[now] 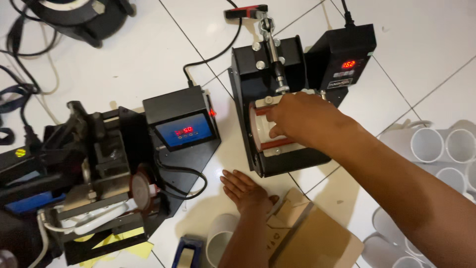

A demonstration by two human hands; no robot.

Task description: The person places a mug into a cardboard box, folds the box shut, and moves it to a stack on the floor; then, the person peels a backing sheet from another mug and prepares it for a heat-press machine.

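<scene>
The right hand [297,119] hides the mug [263,131] in the press.

Glossy white ceramic on the mugs [426,145]. Matt black painted metal on the press body [270,59], with bright bare steel on its lever rod [274,52]. Smooth, shiny tile on the floor [148,54]. Dull brown cardboard [317,238], rough at the cut edges. Glossy plastic on the blue display panel [184,130].

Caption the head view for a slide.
Right hand on white mug in black mug press; left hand flat on tiled floor.
</scene>
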